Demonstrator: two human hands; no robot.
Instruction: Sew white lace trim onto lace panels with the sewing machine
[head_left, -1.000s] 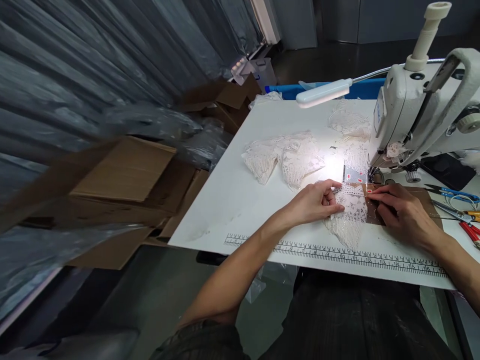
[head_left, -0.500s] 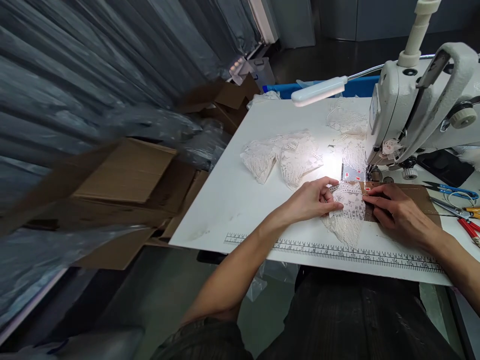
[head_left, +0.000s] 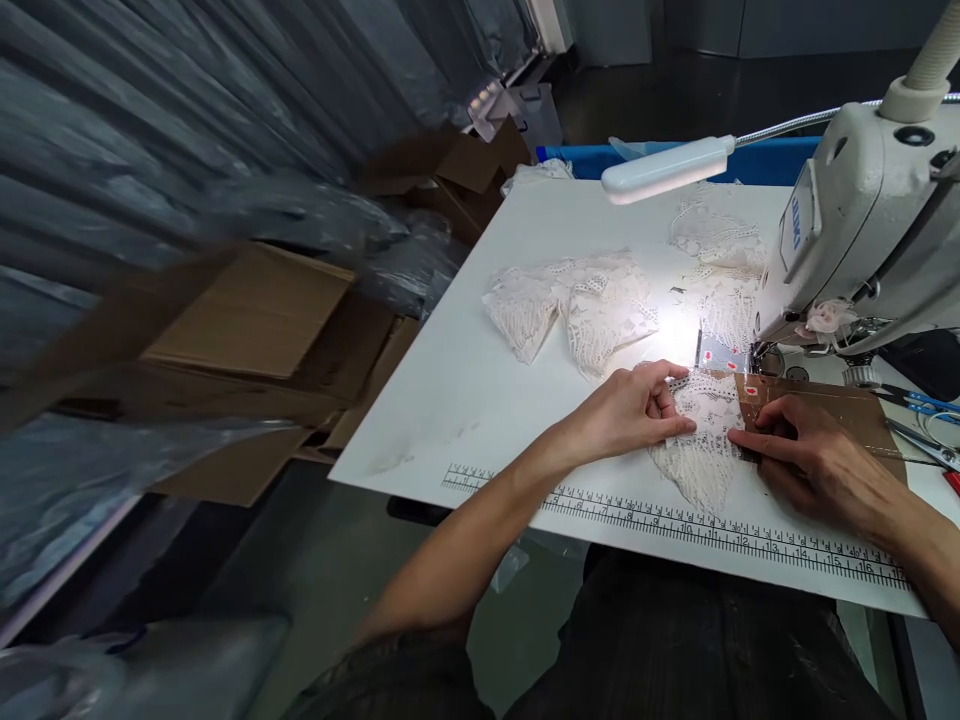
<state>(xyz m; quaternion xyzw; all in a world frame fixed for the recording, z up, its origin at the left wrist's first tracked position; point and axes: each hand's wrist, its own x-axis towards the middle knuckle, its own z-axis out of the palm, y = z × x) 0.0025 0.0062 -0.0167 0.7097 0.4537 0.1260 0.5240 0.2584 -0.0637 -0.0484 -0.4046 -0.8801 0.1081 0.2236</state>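
White lace (head_left: 709,435) lies on the table just in front of the sewing machine's (head_left: 832,220) needle area. My left hand (head_left: 637,410) pinches the lace along its left edge, with thumb and fingers nearly together. At the opposite edge, my right hand (head_left: 817,455) touches the lace with an outstretched index finger, its other fingers bent loosely. That hand rests partly over a brown sheet (head_left: 840,400) beside the machine bed. More lace (head_left: 724,300) lies behind the needle area, and a separate lace piece (head_left: 600,305) sits folded to the left.
A lit lamp (head_left: 667,170) hangs over the white table (head_left: 450,400), which has a printed ruler (head_left: 675,522) along its front edge. Blue-handled scissors (head_left: 926,402) and metal snips (head_left: 926,442) lie at right. Open cardboard boxes (head_left: 247,310) and plastic sheeting stand left of the table.
The view has shifted, bringing the machine larger and farther right. My right hand has moved slightly toward the front edge, its index finger now straighter against the lace. My left hand keeps its pinch.
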